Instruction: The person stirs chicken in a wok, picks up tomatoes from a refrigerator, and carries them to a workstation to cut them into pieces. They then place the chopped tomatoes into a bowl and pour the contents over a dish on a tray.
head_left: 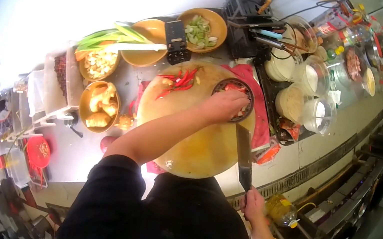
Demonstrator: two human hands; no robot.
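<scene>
My left hand [228,106] is over a small dark-rimmed bowl [252,95], its fingers curled down into it. The bowl stands on the round chopping board [197,146] and contains red and pale pieces; my fingertips and anything between them are hidden. Wrapped round the handle of a cleaver [243,148] is my right hand [253,205], at the board's right edge. The blade points away from me and its tip lies near the bowl. A small heap of red chillies [185,80] lies on the far left of the board.
Ginger fills a bowl [95,126] at left, near a bowl of garlic [100,63]. Spring onions [114,35] lie across another bowl [148,59]. A black knife rack [246,17] stands behind. Tubs [289,103] line the right, above an oil bottle [282,210].
</scene>
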